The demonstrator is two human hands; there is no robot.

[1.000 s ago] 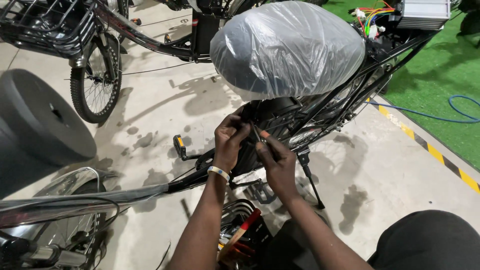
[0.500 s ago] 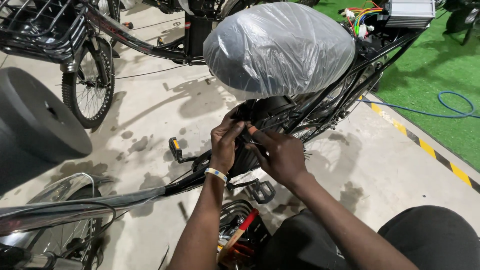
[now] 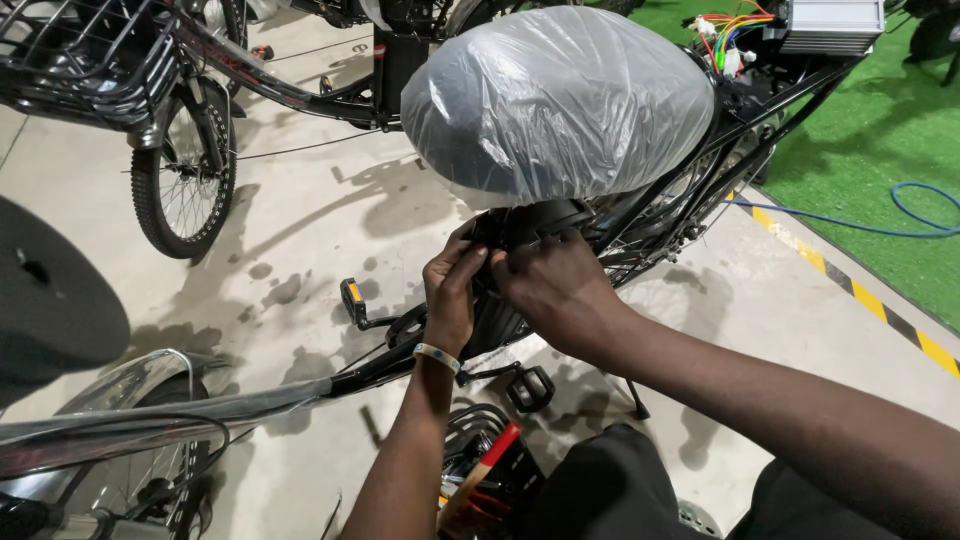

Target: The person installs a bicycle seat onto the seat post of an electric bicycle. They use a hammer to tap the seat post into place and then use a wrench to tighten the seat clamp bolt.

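Under wrapped saddle [image 3: 560, 100], both hands [image 3: 452, 290] [image 3: 550, 285] pinch frame part [image 3: 530, 225].

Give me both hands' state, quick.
Left hand: closed, pinching a black part under the wrapped saddle.
Right hand: curled on the same part; grip hidden.

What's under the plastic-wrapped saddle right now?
Both hands, left and right, meet on a black part under the saddle. The hands cover what they grip there.
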